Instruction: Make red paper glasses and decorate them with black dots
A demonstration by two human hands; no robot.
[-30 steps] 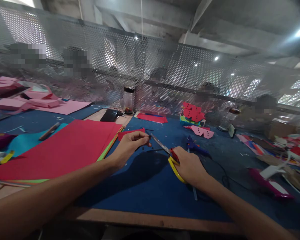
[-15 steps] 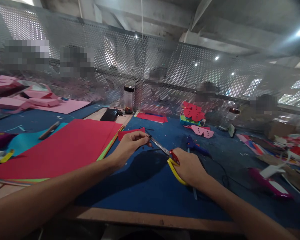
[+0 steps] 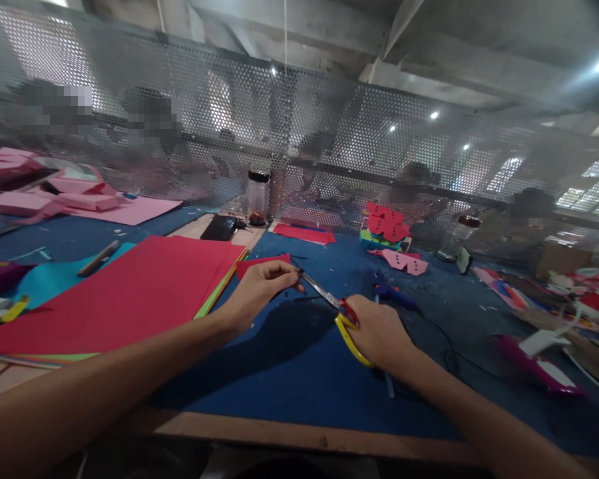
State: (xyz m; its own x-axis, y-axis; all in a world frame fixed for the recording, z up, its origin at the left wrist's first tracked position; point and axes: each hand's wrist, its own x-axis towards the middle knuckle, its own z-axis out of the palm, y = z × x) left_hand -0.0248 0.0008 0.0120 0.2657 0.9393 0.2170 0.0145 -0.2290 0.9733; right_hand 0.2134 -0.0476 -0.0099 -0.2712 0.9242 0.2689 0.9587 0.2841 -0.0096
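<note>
The scissors [image 3: 329, 298] lie between the two hands over the blue mat [image 3: 289, 372]: the right hand [image 3: 379, 332] grips their yellow and red handles, and the blades slant up and away to the left hand [image 3: 257, 289]. That hand's fingertips are pinched together at the blade tips, just beside the red paper sheets [image 3: 130, 293]; what they pinch is too small to tell. No writing on the scissors can be made out.

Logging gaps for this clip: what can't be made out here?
1. Head view: the small piece pinched by the left hand at the scissors tips: too small, half covered by fingers.
2. Head view: finger placement in the scissors handles: hidden under the right hand.
3. Head view: jar contents: too small.
</note>
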